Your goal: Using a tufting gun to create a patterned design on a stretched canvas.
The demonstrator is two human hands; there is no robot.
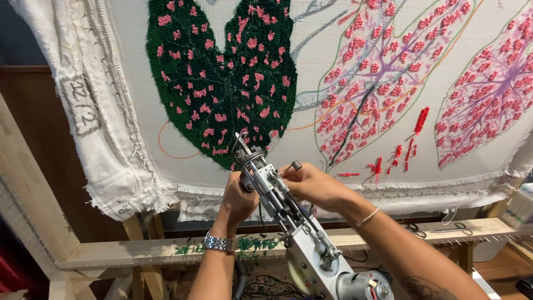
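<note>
Tufting gun is held between both hands, needle end raised toward the stretched cloth above. Left hand grips its side; right hand pinches a small knob, steadying the mechanism for adjustment.

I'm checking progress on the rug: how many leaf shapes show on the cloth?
3: a green leaf at left, a pink-veined leaf in the middle, another at right, cut by the frame edge. More may lie outside view.
</note>
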